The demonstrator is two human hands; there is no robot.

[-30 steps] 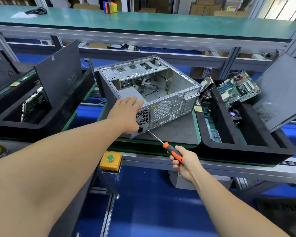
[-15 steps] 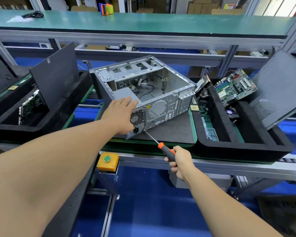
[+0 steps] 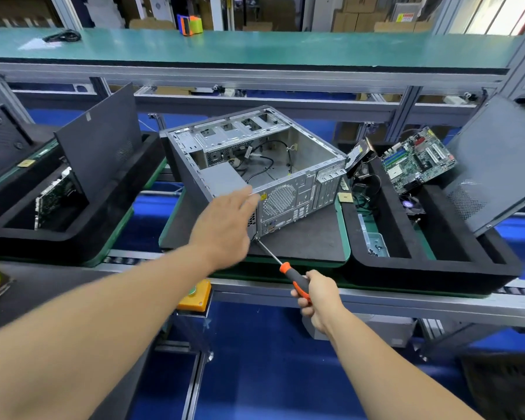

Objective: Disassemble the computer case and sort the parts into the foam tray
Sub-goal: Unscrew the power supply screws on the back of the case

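An open grey computer case (image 3: 288, 165) lies on its side on a dark mat, its rear panel facing me. A grey power supply (image 3: 222, 178) sits inside at the near left corner. My left hand (image 3: 225, 222) rests flat with straight fingers on the case's near left corner, over the power supply's rear. My right hand (image 3: 319, 294) grips an orange and black screwdriver (image 3: 285, 266); its tip touches the bottom edge of the rear panel. The black foam tray (image 3: 422, 265) stands right of the case and holds a motherboard (image 3: 415, 160), cables, a fan and a side panel (image 3: 497, 165).
A second foam tray (image 3: 58, 234) on the left holds another side panel and a board. A clear box of screws (image 3: 376, 245) sits in the right tray. An orange button box (image 3: 194, 295) is mounted on the conveyor's front rail. A green bench runs behind.
My left hand has slid slightly right along the case's near corner. The screwdriver stays at the rear panel's bottom edge. The view has shifted a little.
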